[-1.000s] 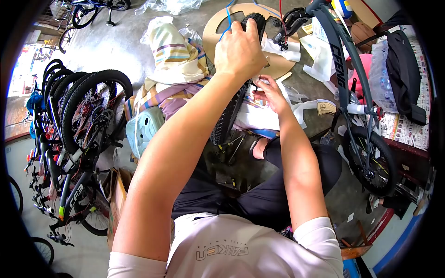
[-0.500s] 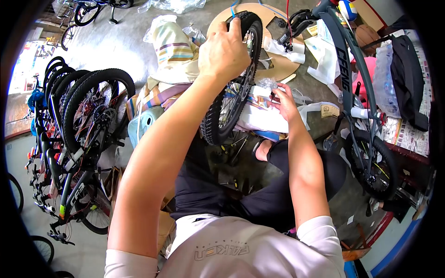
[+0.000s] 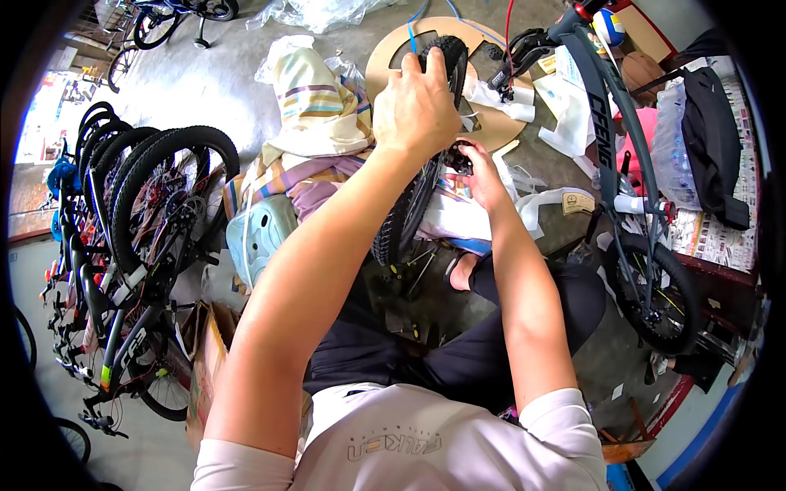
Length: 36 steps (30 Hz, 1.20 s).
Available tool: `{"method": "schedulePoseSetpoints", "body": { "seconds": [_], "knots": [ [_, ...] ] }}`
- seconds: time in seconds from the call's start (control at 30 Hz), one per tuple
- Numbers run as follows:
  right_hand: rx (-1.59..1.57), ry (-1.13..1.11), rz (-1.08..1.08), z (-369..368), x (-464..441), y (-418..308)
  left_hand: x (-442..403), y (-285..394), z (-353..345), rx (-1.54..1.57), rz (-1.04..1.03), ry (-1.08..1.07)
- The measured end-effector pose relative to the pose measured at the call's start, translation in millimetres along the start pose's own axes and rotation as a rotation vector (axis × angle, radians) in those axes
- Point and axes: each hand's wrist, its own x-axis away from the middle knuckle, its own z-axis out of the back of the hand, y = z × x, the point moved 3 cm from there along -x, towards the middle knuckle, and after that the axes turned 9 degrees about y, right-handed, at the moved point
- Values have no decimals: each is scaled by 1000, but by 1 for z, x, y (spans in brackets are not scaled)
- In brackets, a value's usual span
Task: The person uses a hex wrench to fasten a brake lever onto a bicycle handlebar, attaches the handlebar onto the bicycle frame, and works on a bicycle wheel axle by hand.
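A bicycle wheel (image 3: 396, 225) with a knobby black tyre stands upright in front of me, seen almost edge-on. My left hand (image 3: 416, 106) is closed over the top of its tyre, fingers curled round the tread. At the wheel's middle, my right hand (image 3: 481, 173) has its fingers bent round a dark part at the hub (image 3: 458, 159). Whether that part is the hub's own or a loose piece, I cannot tell. My left forearm and hand hide much of the spokes. Striped cloth (image 3: 315, 102) lies to the left of the wheel.
Several bicycles (image 3: 176, 176) stand packed on the left. A grey bike frame (image 3: 610, 123) with a wheel stands on the right. A round cardboard piece (image 3: 389, 53) and wrapping lie beyond; a light-blue plastic item (image 3: 262, 233) sits left, and screwdrivers (image 3: 419, 274) lie below the wheel.
My right hand has moved up and left from beside the wheel to its hub. The wheel has turned more edge-on and shifted slightly right, with my left hand still on the tyre.
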Motion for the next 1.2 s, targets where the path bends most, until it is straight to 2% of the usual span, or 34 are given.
{"method": "schedulePoseSetpoints", "body": {
  "seconds": [0.2,0.5,0.57,0.67,0.77,0.8,0.83,0.9,0.97,1.03,1.07,1.1,1.17,1.2],
  "knots": [
    [-38,26,26,4,9,-2,-1,12,-2,24,21,-59],
    [-6,350,-124,49,-15,19,5,7,1,26,10,-28],
    [-3,422,-88,56,-30,25,7,6,6,8,23,-36],
    [107,655,168,63,-47,12,17,1,10,47,19,-18],
    [69,735,220,79,-88,12,33,-3,17,46,-26,52],
    [-4,699,127,81,-96,8,38,-4,22,60,-7,0],
    [-12,692,134,75,-99,-3,45,-4,25,47,-14,27],
    [-38,803,45,67,-106,-12,53,-10,30,65,-21,48],
    [-93,782,64,68,-141,-11,57,-14,32,69,1,56],
    [-212,700,60,55,-153,-20,55,-19,34,69,29,63],
    [-290,563,82,50,-154,-23,55,-22,34,81,44,52],
    [-287,555,79,46,-155,-24,54,-24,35,95,61,42],
    [29,663,-33,46,-142,-24,52,-30,35,91,52,53],
    [59,724,65,51,-141,-11,50,-32,35,96,35,66]
  ]
}}
